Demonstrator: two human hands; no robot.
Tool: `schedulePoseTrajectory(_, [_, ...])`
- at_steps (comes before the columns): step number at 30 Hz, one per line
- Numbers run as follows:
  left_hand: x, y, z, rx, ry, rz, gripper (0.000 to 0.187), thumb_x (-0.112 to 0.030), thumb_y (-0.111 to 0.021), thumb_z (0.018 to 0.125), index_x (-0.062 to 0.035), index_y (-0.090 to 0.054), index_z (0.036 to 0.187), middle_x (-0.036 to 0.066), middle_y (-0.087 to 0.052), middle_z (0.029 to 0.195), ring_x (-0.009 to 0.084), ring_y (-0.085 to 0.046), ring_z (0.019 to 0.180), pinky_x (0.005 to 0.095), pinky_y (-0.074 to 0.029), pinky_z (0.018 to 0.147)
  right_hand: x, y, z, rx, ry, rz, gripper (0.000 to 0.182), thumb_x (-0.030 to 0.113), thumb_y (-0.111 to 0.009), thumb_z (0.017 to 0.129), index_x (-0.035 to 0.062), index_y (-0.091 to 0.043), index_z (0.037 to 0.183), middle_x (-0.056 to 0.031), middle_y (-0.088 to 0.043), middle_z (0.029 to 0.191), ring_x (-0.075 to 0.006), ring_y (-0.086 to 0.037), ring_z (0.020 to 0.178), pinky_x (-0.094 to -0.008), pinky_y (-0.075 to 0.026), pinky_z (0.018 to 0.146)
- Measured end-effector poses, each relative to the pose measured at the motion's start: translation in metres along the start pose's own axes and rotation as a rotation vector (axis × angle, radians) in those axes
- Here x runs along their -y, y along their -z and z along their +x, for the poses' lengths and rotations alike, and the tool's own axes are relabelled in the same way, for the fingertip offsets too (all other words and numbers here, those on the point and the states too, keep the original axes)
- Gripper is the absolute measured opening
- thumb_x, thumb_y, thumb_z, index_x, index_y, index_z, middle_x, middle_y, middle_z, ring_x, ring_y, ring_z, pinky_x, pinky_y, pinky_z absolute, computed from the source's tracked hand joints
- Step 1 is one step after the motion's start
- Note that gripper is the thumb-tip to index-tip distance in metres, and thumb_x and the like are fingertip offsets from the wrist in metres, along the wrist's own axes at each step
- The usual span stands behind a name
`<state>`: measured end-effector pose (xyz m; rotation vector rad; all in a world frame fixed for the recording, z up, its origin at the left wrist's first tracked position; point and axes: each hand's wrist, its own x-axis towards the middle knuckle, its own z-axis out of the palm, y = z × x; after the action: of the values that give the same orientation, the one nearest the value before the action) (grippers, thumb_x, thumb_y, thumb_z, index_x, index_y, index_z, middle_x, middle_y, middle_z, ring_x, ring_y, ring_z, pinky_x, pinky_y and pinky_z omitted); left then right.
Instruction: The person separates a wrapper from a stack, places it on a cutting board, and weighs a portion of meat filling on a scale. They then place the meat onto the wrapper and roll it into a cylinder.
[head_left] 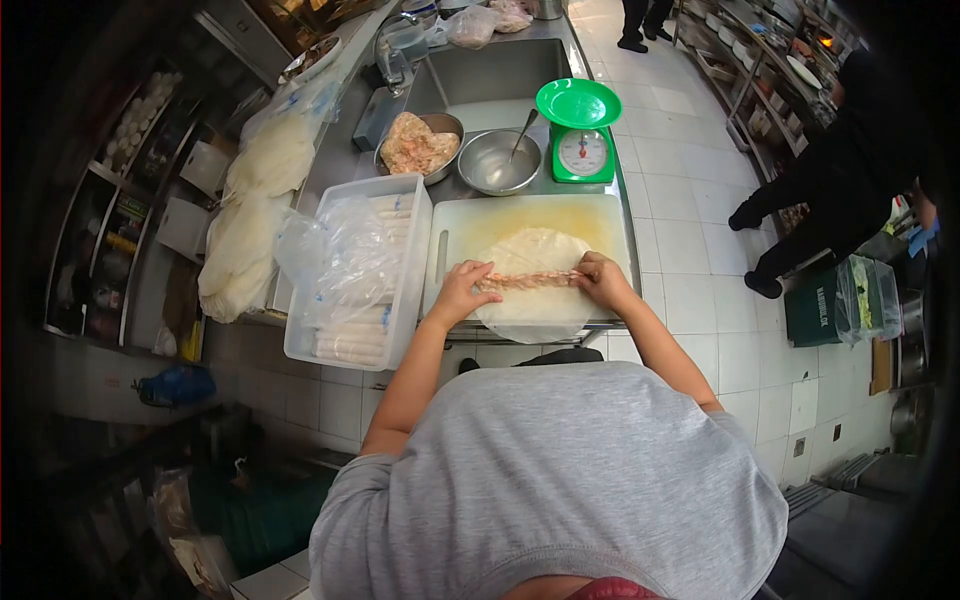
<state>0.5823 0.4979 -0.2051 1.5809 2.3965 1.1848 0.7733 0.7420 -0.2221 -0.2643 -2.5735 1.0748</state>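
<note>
A thin round wrapper (535,315) lies on a white cutting board (455,215), its near edge hanging over the board's front. Across it runs a strip of pinkish minced-meat filling (530,281). My left hand (464,292) holds the strip's left end, thumb on the near side and fingers on the far side. At the right end, my right hand (603,280) pinches the filling, its fingers curled and partly hidden. Behind the board stand a metal bowl of minced meat (420,147) and a metal bowl (500,165) with a spoon (524,132) in it.
Left of the board is a plastic tub (424,240) with rolled pieces and plastic bags. Stacked wrappers (245,225) lie further left. A green scale (582,140) stands at the back right, before a sink (490,75). A person in dark clothes (840,170) stands at the right.
</note>
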Motion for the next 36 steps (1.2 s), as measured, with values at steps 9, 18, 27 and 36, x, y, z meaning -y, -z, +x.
schedulePoseTrajectory(9, [0.019, -0.004, 0.013, 0.275, -0.028, 0.089, 0.033, -0.038, -0.073, 0.072, -0.0154, -0.072, 0.097, 0.0, -0.063, 0.094, 0.018, -0.053, 0.096, 0.0359, -0.034, 0.087, 0.013, 0.002, 0.005, 0.055, 0.049, -0.102, 0.027, 0.021, -0.076, 0.069, 0.0059, -0.071, 0.092, -0.0089, -0.059, 0.08, -0.0271, -0.059, 0.079, -0.0363, -0.048, 0.07])
schedulePoseTrajectory(18, [-0.012, -0.024, 0.022, 0.234, -0.1, 0.196, 0.035, -0.042, -0.071, 0.072, -0.019, -0.071, 0.098, -0.002, -0.062, 0.092, 0.0172, -0.052, 0.095, 0.0358, -0.029, 0.087, 0.02, -0.017, 0.011, -0.033, 0.142, -0.195, 0.015, 0.019, -0.071, 0.069, 0.0085, -0.068, 0.078, -0.0048, -0.059, 0.079, -0.0254, -0.057, 0.082, -0.0385, -0.045, 0.071])
schedulePoseTrajectory(27, [-0.03, -0.037, 0.025, 0.102, -0.198, 0.217, 0.022, -0.036, -0.071, 0.074, -0.0187, -0.072, 0.087, -0.006, -0.063, 0.084, 0.0155, -0.053, 0.09, 0.0382, -0.027, 0.084, 0.043, -0.028, 0.017, -0.05, 0.141, -0.378, 0.012, 0.022, -0.071, 0.07, 0.0132, -0.068, 0.078, -0.0018, -0.059, 0.078, -0.0203, -0.058, 0.078, -0.0397, -0.033, 0.082])
schedulePoseTrajectory(36, [-0.024, -0.039, 0.024, 0.104, -0.165, 0.21, 0.019, -0.034, -0.069, 0.075, -0.0192, -0.072, 0.087, -0.005, -0.064, 0.086, 0.0168, -0.052, 0.093, 0.0393, -0.027, 0.086, 0.048, -0.044, 0.021, -0.077, 0.166, -0.421, 0.022, 0.028, -0.073, 0.07, 0.0137, -0.068, 0.086, -0.0008, -0.06, 0.08, -0.0197, -0.059, 0.08, -0.0432, -0.033, 0.086])
